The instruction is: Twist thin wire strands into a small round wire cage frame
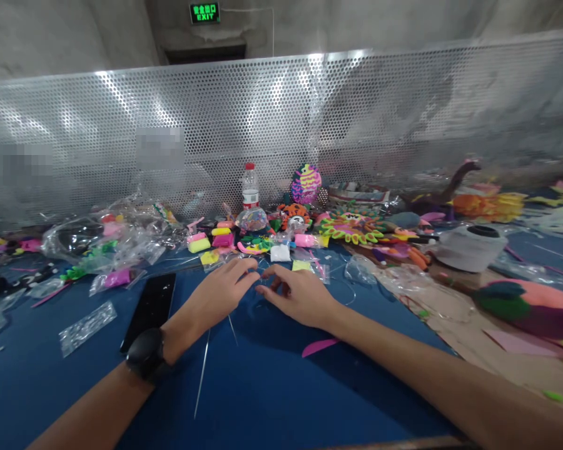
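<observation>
My left hand [223,286], with a black watch [145,355] on its wrist, is over the middle of the blue table. Its fingers are bent together and point right. Facing it, my right hand [303,297] curls its thumb and forefinger inward. The fingertips of both hands almost meet around something thin and clear, too small to name. Two thin, wire-like sticks [201,376] extend toward me below my left hand. A magenta leaf-shaped piece [319,347] lies under my right forearm. Just beyond the fingers are a small white packet [280,252] and a yellow packet [209,257].
A black phone [149,309] and a clear plastic sleeve [87,327] lie left. Colourful clay packets [198,242], a bottle [250,187] and a flower-like clay piece [354,226] stand behind. At right are cardboard [455,312] and a white roll [470,248]. A perforated metal screen [244,112] bounds the back.
</observation>
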### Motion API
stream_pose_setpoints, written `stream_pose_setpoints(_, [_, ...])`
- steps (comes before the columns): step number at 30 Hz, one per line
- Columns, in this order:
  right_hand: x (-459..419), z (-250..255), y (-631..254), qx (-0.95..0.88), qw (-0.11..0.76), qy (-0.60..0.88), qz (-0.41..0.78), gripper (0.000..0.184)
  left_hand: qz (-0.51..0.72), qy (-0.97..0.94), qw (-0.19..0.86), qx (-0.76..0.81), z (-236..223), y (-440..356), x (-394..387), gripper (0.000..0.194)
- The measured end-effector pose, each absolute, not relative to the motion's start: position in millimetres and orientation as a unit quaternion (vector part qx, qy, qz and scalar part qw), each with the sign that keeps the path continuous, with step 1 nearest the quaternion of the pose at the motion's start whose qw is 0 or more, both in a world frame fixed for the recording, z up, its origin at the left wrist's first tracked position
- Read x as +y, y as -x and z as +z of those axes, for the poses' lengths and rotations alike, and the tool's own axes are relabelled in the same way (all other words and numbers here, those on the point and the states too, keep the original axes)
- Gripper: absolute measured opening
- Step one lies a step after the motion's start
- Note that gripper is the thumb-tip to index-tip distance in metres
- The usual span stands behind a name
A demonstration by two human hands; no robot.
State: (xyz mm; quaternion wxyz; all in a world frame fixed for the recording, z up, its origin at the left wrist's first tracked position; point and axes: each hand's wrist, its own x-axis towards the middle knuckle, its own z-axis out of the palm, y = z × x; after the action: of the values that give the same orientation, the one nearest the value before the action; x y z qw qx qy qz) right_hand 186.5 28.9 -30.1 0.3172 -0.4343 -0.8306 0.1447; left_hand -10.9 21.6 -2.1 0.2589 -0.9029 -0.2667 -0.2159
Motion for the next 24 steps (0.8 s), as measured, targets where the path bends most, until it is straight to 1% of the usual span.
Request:
stream_pose_setpoints(4, [29.3, -29.2, -186.5, -0.831, 0.309, 0.437, 0.153, 0.022, -0.202, 0.904, 0.254, -0.278, -3.0, 12.5, 21.8, 0.022])
stream_pose_setpoints(9, [28.8, -28.7, -186.4, -0.834, 0.320, 0.426, 0.140, 0.018, -0.203, 0.906, 0.256, -0.268, -2.6, 11.6, 21.4, 0.023])
stream_pose_setpoints(17, [31.8, -31.5, -187.5, -0.833, 0.337, 0.419, 0.129, 0.017, -0.188, 0.907, 0.272, -0.261, -0.9, 9.7, 23.0, 0.026])
stream_pose_setpoints(24, [30.2, -29.1, -186.7, -0.828, 0.354, 0.414, 0.134, 0.015, -0.201, 0.909, 0.245, -0.271, -6.4, 11.4, 26.4, 0.022])
